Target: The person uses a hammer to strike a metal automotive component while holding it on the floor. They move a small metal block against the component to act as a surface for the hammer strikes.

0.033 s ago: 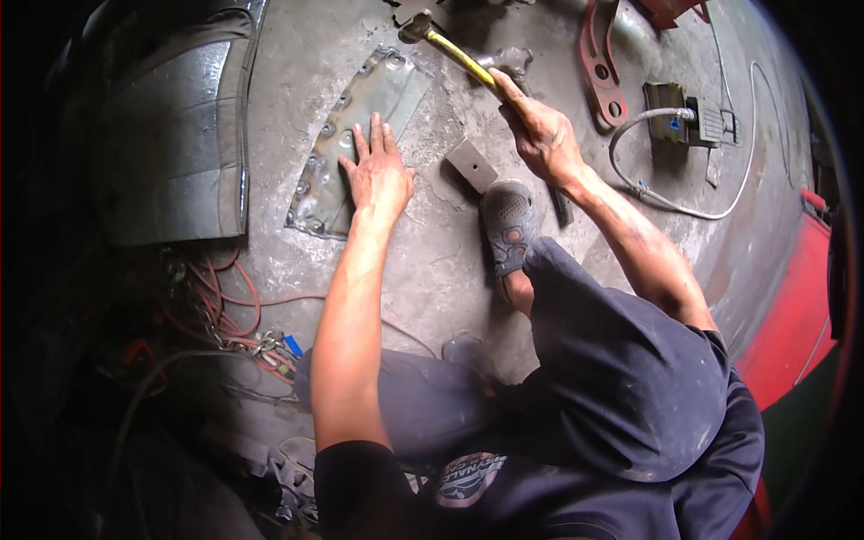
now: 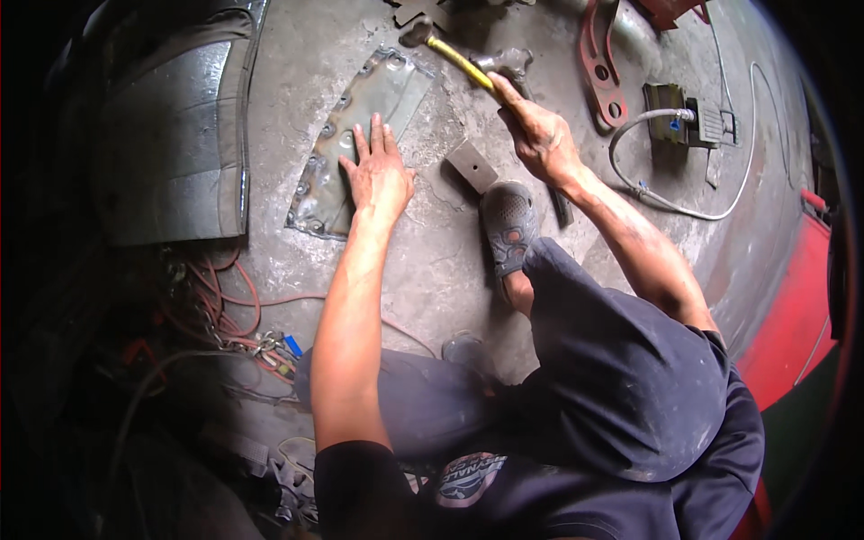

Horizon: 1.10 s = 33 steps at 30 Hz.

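My left hand (image 2: pixel 378 175) lies flat, fingers spread, on a greyish sheet-metal panel (image 2: pixel 400 94) resting on the concrete floor. Round dimples and brownish heat stains run along the panel's left edge. My right hand (image 2: pixel 544 139) is closed around the yellow handle of a hammer (image 2: pixel 462 63). The hammer's head is held out beyond the panel's far right corner, slightly blurred. Beneath that hand lies a second hammer (image 2: pixel 508 61), its dark handle partly hidden by my wrist. Between my hands sits a small rectangular metal block (image 2: pixel 471 166) with a hole.
My shoe (image 2: pixel 510 225) stands just behind the block. To the right are a red curved metal bracket (image 2: pixel 601 76) and a foot pedal (image 2: pixel 706 126) with a grey hose. A large grey panel (image 2: pixel 175 148) and tangled reddish cables (image 2: pixel 220 297) occupy the left.
The hammer's head has dipped slightly toward me. My left hand and the panel stay where they were.
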### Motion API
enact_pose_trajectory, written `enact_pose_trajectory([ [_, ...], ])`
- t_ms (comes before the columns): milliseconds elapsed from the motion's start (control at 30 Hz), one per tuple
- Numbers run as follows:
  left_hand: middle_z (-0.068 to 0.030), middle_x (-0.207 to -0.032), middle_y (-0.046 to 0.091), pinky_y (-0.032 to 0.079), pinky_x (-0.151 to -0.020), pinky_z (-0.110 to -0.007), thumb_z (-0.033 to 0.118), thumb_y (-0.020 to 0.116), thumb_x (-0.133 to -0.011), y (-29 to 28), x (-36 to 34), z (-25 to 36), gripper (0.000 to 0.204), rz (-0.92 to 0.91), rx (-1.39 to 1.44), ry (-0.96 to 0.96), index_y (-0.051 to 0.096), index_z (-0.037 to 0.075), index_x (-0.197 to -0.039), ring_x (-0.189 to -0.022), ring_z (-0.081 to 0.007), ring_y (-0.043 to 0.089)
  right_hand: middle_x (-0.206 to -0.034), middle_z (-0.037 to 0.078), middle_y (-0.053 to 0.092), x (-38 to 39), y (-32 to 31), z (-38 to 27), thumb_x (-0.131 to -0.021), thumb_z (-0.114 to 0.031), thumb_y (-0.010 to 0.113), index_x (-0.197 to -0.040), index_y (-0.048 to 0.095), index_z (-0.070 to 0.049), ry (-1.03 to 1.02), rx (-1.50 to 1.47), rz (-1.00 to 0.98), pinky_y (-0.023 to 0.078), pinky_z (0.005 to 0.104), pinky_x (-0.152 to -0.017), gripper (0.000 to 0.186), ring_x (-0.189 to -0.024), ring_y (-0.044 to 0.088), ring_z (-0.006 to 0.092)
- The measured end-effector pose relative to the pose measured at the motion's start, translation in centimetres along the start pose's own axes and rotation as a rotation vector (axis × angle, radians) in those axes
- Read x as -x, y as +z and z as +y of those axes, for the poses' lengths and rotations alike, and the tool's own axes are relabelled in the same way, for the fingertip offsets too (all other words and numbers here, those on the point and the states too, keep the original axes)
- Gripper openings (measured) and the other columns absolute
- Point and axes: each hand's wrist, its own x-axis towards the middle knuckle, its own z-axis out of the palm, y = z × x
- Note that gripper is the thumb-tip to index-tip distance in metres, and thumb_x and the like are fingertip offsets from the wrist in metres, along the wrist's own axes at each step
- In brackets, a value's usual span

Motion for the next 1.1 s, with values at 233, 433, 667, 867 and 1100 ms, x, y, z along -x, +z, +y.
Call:
enact_pose_trajectory([
  [233, -0.0132, -0.171, 0.016, 0.034, -0.111, -0.072, 0.040, 0.076, -0.087, -0.1, 0.0, 0.0, 0.090, 0.005, 0.025, -0.003, 0.035, -0.002, -0.156, -0.155, -0.0416, 0.019, -0.081, 0.017, 0.066, -0.4, 1.0, 2.0, -0.102, -0.019, 0.052, -0.156, 0.040, -0.030, 0.011, 0.149, -0.106, 0.055, 0.0497, -0.064, 0.056, -0.070, 0.068, 0.0374],
  [433, -0.0133, -0.170, 0.018, 0.034, -0.111, -0.072, 0.038, 0.077, -0.087, -0.3, -0.2, 0.2, 0.090, 0.022, 0.040, -0.001, 0.036, -0.002, -0.155, -0.154, -0.0411, 0.021, -0.081, 0.024, 0.068, -1.3, 0.3, 2.5, -0.105, -0.029, 0.052, -0.153, 0.044, -0.027, 0.134, 0.262, -0.261, 0.053, 0.0518, -0.068, 0.048, -0.076, 0.068, 0.0439],
  [667, -0.0122, -0.170, 0.018, 0.034, -0.111, -0.072, 0.036, 0.077, -0.087, -0.4, -0.2, 0.5, 0.089, 0.023, 0.047, 0.000, 0.035, -0.002, -0.156, -0.155, -0.0410, 0.020, -0.080, 0.018, 0.069, -1.6, 1.4, 3.9, -0.102, -0.021, 0.054, -0.154, 0.043, -0.028, 0.029, 0.223, -0.198, 0.054, 0.0508, -0.064, 0.053, -0.070, 0.068, 0.0396],
  [867, -0.0120, -0.170, 0.017, 0.033, -0.112, -0.072, 0.035, 0.077, -0.087, -0.3, -0.1, 0.1, 0.088, 0.009, 0.058, -0.016, 0.035, -0.001, -0.156, -0.155, -0.0406, 0.020, -0.081, 0.018, 0.070, -1.7, 0.6, 2.1, -0.104, -0.023, 0.051, -0.153, 0.043, -0.026, -0.019, 0.172, -0.091, 0.055, 0.0510, -0.064, 0.050, -0.071, 0.069, 0.0385],
  [1100, -0.0122, -0.170, 0.017, 0.031, -0.113, -0.072, 0.034, 0.076, -0.088, -0.3, 0.0, -0.4, 0.086, 0.012, 0.061, -0.009, 0.035, -0.001, -0.156, -0.155, -0.0400, 0.019, -0.088, 0.026, 0.069, -2.1, 0.0, 1.6, -0.105, -0.030, 0.053, -0.152, 0.045, -0.025, 0.036, 0.166, -0.167, 0.051, 0.0534, -0.068, 0.048, -0.076, 0.067, 0.0452],
])
